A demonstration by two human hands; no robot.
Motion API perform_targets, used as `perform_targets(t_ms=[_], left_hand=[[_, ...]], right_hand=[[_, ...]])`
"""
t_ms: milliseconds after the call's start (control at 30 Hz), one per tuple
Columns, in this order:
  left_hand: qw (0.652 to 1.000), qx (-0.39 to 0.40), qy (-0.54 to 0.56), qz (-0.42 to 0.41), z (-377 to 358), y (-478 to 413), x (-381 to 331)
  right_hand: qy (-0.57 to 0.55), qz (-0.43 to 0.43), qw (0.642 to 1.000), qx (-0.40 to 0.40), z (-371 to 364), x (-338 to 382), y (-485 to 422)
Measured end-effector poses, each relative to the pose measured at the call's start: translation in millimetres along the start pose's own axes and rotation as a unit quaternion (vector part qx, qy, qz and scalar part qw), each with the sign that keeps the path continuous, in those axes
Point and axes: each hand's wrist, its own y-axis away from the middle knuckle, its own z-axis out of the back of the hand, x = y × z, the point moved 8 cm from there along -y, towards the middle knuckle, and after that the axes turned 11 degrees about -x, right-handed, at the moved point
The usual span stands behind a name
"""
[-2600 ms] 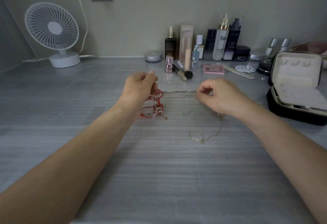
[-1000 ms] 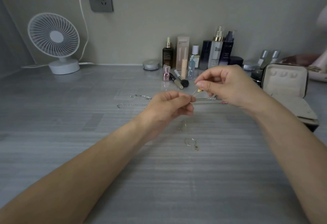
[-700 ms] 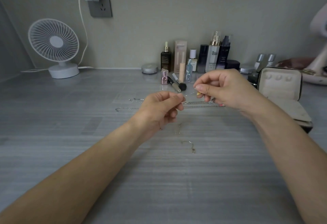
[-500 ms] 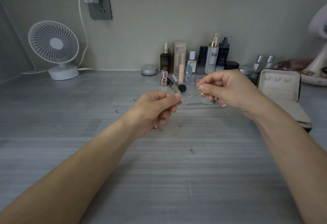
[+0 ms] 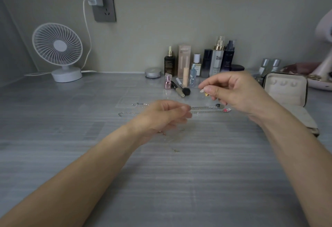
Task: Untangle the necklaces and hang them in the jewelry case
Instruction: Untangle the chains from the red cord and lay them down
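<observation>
Head view: I see both forearms reaching out over the grey table (image 5: 161, 182). My left hand (image 5: 161, 117) hovers low, fingers curled, thumb and forefinger pressed tip to tip on the gold necklace (image 5: 206, 94). The strand there is almost too fine to make out. My right hand (image 5: 237, 94) is higher and further back, its thumb and forefinger pinching the necklace's small gold piece, the other fingers loosely curled. The rest of the necklace drops under the left hand and trails on the table in front of it.

Two silver chains (image 5: 206, 111) lie stretched sideways on the table, partly hidden behind the left hand, with a pink charm (image 5: 227, 110) at their right end, just below the right hand.

The case (image 5: 285, 90) sits open at the right, behind the right wrist, lid upright with pale lining.

Bottles (image 5: 217, 56) stand along the wall, brushes (image 5: 181, 89) lie before them, and a white fan (image 5: 57, 47) stands far left.
</observation>
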Motion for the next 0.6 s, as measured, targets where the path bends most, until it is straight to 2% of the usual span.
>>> perform_targets(t_ms=[233, 600], left_hand=[[0.982, 0.010, 0.165, -0.089, -22.7, 4.1, -17.3], [0.971, -0.022, 0.237, -0.022, -3.6, -1.4, -15.8]], right_hand=[[-0.011, 0.001, 0.999, 0.030, -14.7, 8.7, 5.5], [-0.025, -0.044, 0.997, -0.050, 5.4, -18.2, -6.8]])
